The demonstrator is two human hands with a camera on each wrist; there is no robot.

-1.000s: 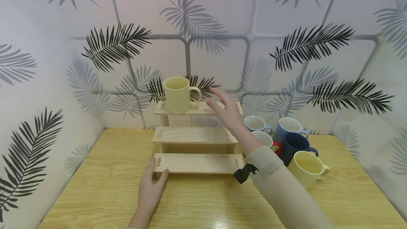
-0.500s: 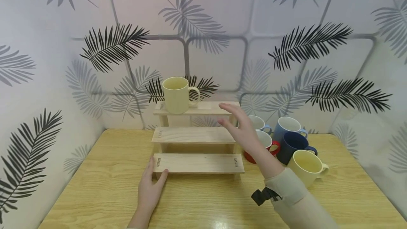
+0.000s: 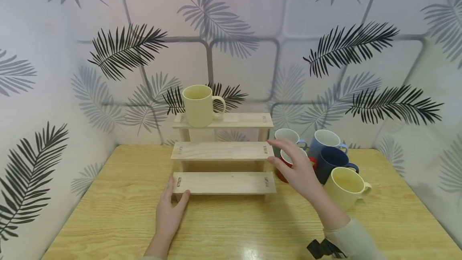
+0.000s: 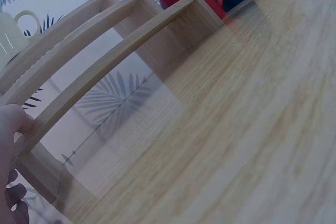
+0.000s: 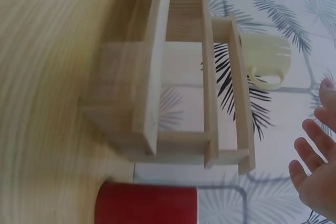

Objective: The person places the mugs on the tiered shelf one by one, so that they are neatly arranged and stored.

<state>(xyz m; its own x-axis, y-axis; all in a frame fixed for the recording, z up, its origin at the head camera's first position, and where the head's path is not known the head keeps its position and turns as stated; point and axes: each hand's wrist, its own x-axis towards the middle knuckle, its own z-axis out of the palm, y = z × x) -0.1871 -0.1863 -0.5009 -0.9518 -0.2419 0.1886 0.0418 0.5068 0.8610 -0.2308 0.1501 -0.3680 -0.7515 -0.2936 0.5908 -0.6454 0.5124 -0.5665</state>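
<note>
Leaf-print wall [image 3: 245,19] behind, wood-grain surface [image 3: 223,228] below. Three-tier wooden stand [image 3: 223,183] on it; pale yellow mug [image 3: 197,109] upright on top tier, left end, handle to the right. Left hand [image 3: 169,212] grips the lowest tier's left end, thumb at front edge. Right hand [image 3: 299,171] holds nothing, fingers loosely spread, near the stand's right end. Right of stand, on the surface: red mug [image 5: 147,203], dark blue mug [image 3: 329,163], two light blue mugs [image 3: 318,151], second yellow mug [image 3: 343,196].
</note>
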